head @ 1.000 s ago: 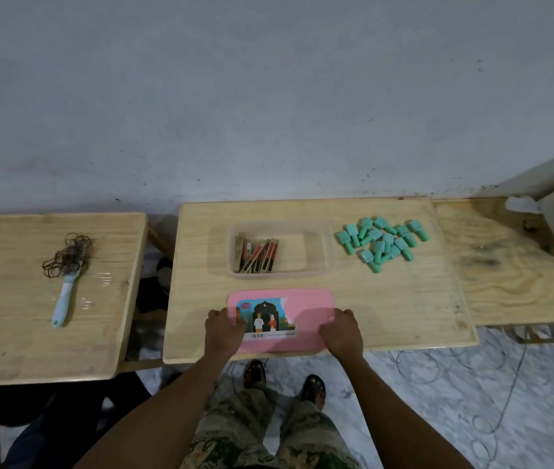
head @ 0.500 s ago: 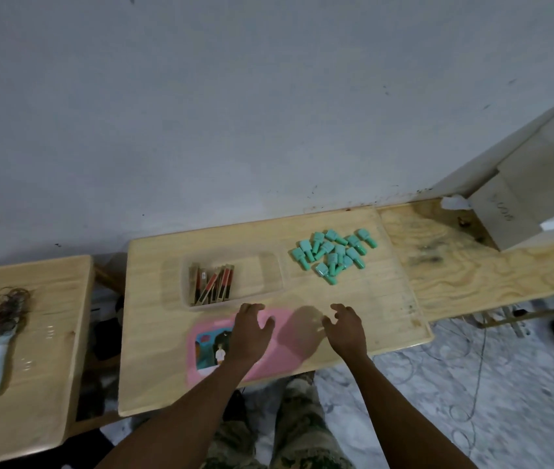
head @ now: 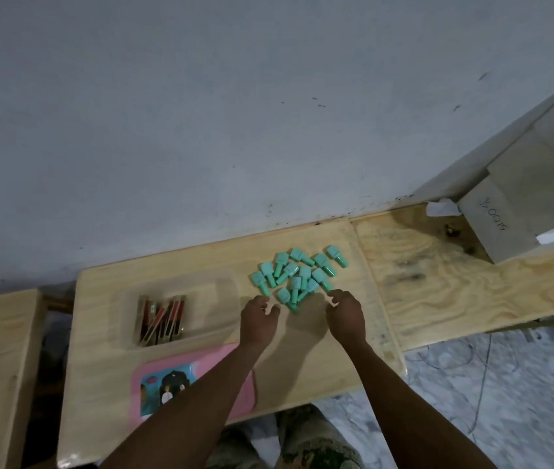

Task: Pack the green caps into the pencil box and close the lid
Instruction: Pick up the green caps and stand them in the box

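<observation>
Both hands are off the pink lid (head: 197, 377) now and up at the caps (head: 297, 277): left hand (head: 258, 321) and right hand (head: 346, 314) flank the near edge of the pile, fingers loosely curled and open, holding nothing. Caps all sit in a heap on the surface (head: 302, 360), right of the open clear box (head: 180, 309), which holds only some reddish sticks. Looks like the scoop comes next; packing not begun.

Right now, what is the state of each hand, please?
Left hand: open, empty, fingers curled near the green caps.
Right hand: open, empty, also beside the caps.
</observation>
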